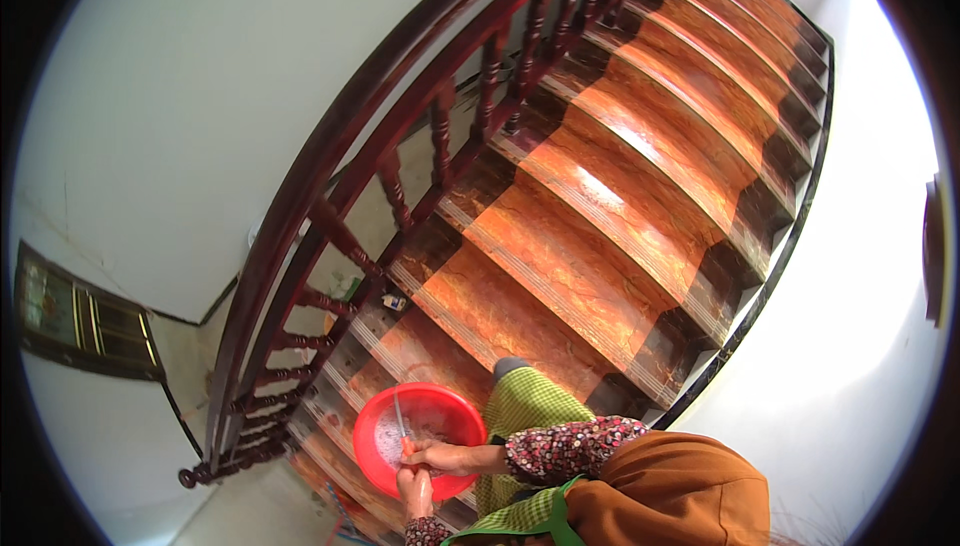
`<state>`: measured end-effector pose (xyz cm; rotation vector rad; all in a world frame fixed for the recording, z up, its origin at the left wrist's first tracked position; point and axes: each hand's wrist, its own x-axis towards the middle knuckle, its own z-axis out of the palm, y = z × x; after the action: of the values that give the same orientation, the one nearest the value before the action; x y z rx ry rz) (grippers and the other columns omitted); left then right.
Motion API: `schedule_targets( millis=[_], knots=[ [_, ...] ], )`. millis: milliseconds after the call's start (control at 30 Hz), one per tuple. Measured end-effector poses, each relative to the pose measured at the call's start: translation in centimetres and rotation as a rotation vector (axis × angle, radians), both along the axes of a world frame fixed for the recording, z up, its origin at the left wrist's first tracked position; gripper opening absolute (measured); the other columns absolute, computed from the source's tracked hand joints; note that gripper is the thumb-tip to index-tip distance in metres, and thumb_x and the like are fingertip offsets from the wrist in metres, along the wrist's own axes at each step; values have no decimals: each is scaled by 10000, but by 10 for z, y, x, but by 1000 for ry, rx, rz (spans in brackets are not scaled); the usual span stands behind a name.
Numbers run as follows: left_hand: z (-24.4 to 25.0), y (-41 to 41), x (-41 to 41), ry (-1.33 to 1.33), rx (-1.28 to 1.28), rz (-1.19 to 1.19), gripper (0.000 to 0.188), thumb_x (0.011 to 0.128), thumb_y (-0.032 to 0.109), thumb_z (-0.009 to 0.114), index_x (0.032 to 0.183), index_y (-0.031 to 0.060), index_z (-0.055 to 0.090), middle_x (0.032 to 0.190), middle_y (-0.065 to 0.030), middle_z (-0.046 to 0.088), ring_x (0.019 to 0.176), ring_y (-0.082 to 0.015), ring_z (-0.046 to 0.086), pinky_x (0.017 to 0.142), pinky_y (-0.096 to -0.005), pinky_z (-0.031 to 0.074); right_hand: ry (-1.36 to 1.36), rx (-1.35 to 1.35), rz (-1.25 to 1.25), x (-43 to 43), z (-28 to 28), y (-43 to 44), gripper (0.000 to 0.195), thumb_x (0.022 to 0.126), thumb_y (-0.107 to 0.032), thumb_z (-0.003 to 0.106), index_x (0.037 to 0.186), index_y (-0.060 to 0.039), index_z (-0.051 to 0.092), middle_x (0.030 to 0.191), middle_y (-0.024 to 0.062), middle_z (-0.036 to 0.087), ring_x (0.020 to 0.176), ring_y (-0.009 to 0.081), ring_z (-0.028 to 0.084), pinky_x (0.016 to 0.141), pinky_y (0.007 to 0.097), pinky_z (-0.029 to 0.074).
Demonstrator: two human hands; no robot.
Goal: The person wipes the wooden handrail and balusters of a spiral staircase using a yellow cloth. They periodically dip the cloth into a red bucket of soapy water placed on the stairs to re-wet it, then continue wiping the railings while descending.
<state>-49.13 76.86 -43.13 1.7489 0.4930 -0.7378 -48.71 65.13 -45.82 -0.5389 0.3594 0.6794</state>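
Observation:
Over a red plastic basin (365, 445), both my hands meet at the orange handle of a knife (400, 412). Its narrow metal blade points away from me above foamy water (386, 430). My right hand (444, 458) closes around the upper part of the handle. Just below it, my left hand (416, 490) looks wet and is curled around the handle's lower end, mostly hiding it. The basin is beside my leg in green checked cloth (536, 396), low on the staircase; what supports it is hidden.
Glossy orange-and-dark stone steps (555, 283) rise to the upper right. A dark red wooden banister (330, 141) with turned balusters runs along their left side. A small bottle (394, 301) stands near the balusters. A white wall (847, 306) borders the right.

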Motion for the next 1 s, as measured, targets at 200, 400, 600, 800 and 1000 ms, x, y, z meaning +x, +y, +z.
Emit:
schedule_targets(
  millis=[200, 400, 600, 800, 1000],
  knots=[
    [32, -105, 22, -124, -35, -425, 295, 862, 98, 544, 1119, -46, 555, 931, -89, 623, 848, -143, 574, 745, -282, 460, -90, -123, -310, -15, 42, -108, 142, 872, -131, 579, 971, -49, 519, 869, 7, 558, 819, 108, 521, 743, 268, 438],
    [79, -268, 48, -312, -114, -841, 237, 863, 82, 555, 1066, -40, 568, 915, -102, 638, 878, -153, 596, 757, -296, 470, -107, -142, -568, -27, 81, -254, 160, 883, -159, 588, 1009, -83, 526, 915, 15, 580, 848, 94, 535, 742, 240, 435],
    [87, -429, 60, -381, -307, -1145, 312, 852, 34, 558, 1157, -24, 523, 1048, -120, 604, 991, -185, 587, 836, -308, 469, -133, -340, -903, -41, 96, -389, 200, 840, -179, 637, 964, -55, 541, 912, 25, 596, 900, 121, 553, 828, 276, 437],
    [84, -600, 48, -276, -487, -1312, 389, 858, -33, 499, 1244, 7, 471, 1106, -65, 556, 1055, -151, 522, 901, -287, 426, -36, -597, -1099, -59, 115, -546, 213, 813, -158, 670, 901, -47, 511, 910, 48, 603, 911, 131, 574, 836, 298, 458],
    [93, -732, 26, -46, -565, -1198, 340, 842, 4, 493, 1182, 32, 495, 1020, -41, 572, 947, -135, 565, 798, -279, 488, 40, -830, -1085, -72, 109, -670, 238, 792, -222, 681, 859, -58, 524, 811, 17, 569, 747, 104, 538, 679, 249, 441]
  ],
)
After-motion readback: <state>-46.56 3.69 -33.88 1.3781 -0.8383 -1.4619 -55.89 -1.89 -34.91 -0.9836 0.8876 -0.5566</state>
